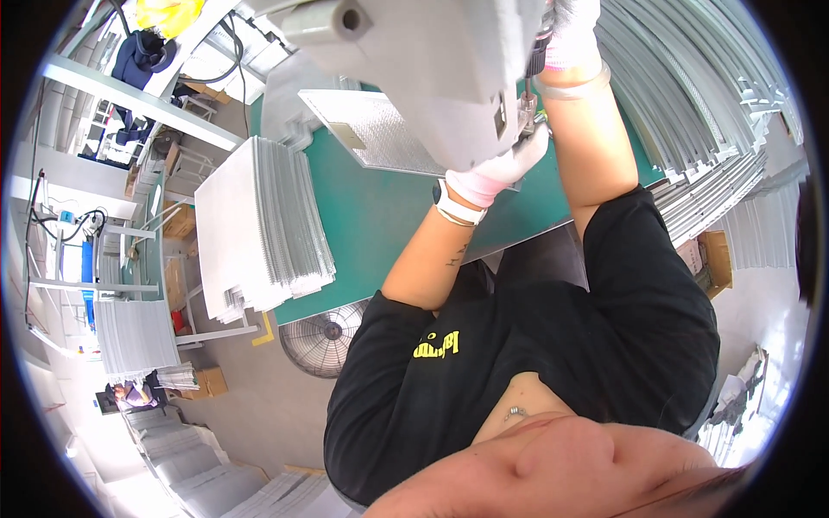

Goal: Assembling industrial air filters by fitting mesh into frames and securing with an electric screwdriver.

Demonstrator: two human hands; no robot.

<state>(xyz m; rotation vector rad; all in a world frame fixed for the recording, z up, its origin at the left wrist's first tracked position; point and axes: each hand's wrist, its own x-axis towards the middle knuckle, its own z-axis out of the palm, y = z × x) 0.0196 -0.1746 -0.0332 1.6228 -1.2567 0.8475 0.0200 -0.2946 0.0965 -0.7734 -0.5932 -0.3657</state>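
A large light-grey machine head (406, 78), which looks like a sewing machine, fills the top middle. Beneath it a silvery, textured foil sheet (384, 134) juts out leftward over the green tabletop (354, 203). My left hand (509, 164), in a white and pink glove, is beside the metal parts (527, 112) at the machine's low end. The machine covers most of its fingers, so its grip is unclear. My right hand (574, 34), gloved alike, reaches up along the machine's right side next to a dark ribbed knob (540, 52). Its fingers are cut off by the top edge.
At the left of the table stands a thick stack of silver-white sheets (259, 229). More piled sheets (673, 78) curve along the right side. Below the table sits a round fan (324, 338). Cardboard boxes (715, 263) and a white frame bar (142, 99) lie farther out.
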